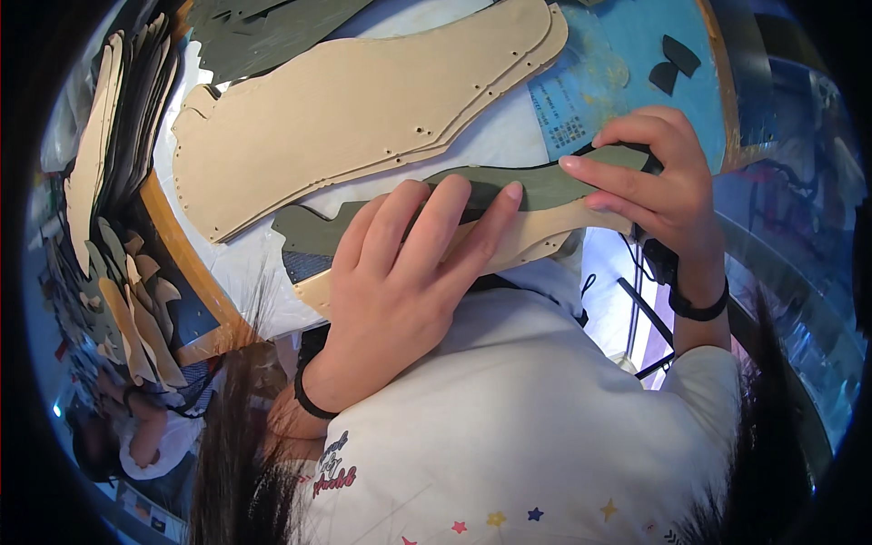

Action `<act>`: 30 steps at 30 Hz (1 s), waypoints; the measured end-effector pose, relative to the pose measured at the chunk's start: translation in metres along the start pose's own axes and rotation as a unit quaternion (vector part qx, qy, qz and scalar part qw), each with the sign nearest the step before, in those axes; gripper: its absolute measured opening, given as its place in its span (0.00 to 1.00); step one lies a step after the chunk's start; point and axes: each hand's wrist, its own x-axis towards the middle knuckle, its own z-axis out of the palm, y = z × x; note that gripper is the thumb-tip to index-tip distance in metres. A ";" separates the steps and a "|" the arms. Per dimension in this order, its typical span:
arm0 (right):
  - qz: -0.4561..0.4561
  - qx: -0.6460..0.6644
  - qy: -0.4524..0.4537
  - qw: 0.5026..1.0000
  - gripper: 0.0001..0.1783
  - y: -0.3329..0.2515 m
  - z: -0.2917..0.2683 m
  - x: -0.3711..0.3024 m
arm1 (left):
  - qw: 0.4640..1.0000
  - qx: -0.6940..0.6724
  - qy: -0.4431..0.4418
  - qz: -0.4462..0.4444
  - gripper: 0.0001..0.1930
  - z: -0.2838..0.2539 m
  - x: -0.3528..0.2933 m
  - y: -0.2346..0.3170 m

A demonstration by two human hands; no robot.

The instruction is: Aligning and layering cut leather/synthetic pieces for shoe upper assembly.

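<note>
Across the table edge near my body lies a long, narrow dark green leather piece [545, 184] with a wavy outline. Under its near side shows a beige leather piece [531, 238] with small punched holes. My left hand [391, 263] rests on both pieces, its fingers spread and stretched out over them. At the right end, my right hand [658, 173] pinches the green piece between thumb and fingers; its lower fingers also touch the beige end. Just beyond my hands lies a stack of large beige leather panels [345, 118] with holes along their edges.
Dark green sheets [254, 41] lie at the far left. Tall bundles of beige and dark pieces [118, 136] and loose offcuts [136, 318] stand left of the wooden table edge [186, 259]. Dark scraps [674, 64] sit on the blue surface. Another person [150, 436] appears lower left.
</note>
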 end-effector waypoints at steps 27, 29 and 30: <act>0.265 0.290 0.226 0.892 0.23 -0.020 0.007 0.005 | 0.989 -0.105 -0.084 0.064 0.24 -0.006 0.013 -0.003; 0.308 0.310 0.224 0.871 0.19 -0.020 0.009 0.005 | 0.989 -0.113 -0.077 0.063 0.24 -0.004 0.012 -0.003; 0.310 0.309 0.226 0.871 0.19 -0.018 0.010 0.003 | 0.989 -0.111 -0.074 0.064 0.24 -0.003 0.012 -0.003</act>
